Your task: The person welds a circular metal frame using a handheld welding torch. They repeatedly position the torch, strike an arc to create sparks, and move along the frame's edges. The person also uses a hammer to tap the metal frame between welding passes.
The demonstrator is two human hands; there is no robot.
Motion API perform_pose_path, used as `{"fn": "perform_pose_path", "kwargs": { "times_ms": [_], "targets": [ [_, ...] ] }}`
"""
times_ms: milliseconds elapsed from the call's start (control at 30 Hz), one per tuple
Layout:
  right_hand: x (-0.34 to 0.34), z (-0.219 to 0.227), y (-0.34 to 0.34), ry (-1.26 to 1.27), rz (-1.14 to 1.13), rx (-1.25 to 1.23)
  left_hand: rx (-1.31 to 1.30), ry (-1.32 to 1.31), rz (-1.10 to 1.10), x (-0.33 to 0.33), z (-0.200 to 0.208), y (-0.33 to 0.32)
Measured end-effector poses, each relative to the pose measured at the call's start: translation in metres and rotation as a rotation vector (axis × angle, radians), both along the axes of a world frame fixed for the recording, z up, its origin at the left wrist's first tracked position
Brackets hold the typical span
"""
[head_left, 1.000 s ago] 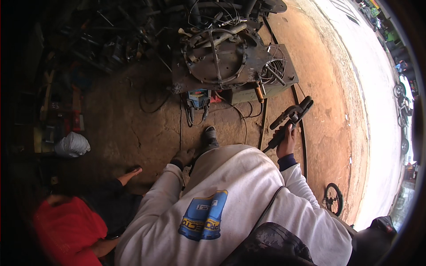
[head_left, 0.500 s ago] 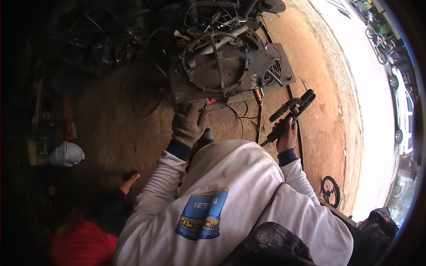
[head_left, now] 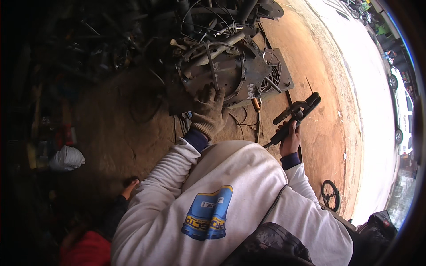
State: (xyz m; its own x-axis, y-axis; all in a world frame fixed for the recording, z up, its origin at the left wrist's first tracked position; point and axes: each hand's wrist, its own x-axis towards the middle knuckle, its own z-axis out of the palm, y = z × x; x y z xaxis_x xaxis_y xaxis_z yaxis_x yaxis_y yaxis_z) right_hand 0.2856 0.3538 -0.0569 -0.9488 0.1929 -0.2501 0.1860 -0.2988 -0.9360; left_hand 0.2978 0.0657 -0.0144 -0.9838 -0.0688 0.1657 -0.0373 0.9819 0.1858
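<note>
My left hand [head_left: 210, 116], in a brown knit work glove, is at the near side of a round metal ring frame [head_left: 242, 75]. Its fingers curl over the near rim where a flat crossbar [head_left: 210, 62] meets it; the grip is partly hidden by the glove. Under the ring lies a dark steel plate [head_left: 253, 85]. My bare right hand [head_left: 290, 141] is closed round the handle of a black welding electrode holder [head_left: 298, 111], held off to the right of the plate. A thin electrode [head_left: 309, 84] sticks up from its jaws.
A coil of wire [head_left: 271, 71] and an orange-brown handle with a cable [head_left: 256, 104] are at the plate's right. Dark metal parts [head_left: 191, 17] crowd behind. A person in a red top [head_left: 88, 249] is at lower left, near a white sack [head_left: 67, 158]. A bicycle wheel [head_left: 330, 195] stands right.
My left hand has moved right and away from me, from the plate's near-left edge onto the ring's near rim. The ring sits slightly shifted. My right hand and holder have drifted slightly right.
</note>
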Motion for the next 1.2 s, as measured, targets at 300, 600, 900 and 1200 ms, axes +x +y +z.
{"fn": "perform_pose_path", "kwargs": {
  "times_ms": [300, 600, 900, 1200],
  "targets": [
    [-0.028, -0.008, 0.031, -0.020, 0.157, 0.003, 0.272, 0.209, -0.004, 0.020, -0.006, 0.012],
    [-0.056, 0.011, 0.009, -0.008, 0.167, -0.015, 0.663, -0.176, 0.242, 0.125, -0.097, -0.008],
    [-0.067, 0.046, -0.022, 0.051, 0.143, -0.038, 0.381, -0.854, 0.174, 0.232, -0.219, -0.082],
    [-0.132, 0.135, -0.055, 0.374, -0.059, 0.136, 0.549, -0.843, 0.190, 0.205, -0.168, -0.112]
  ]
}}
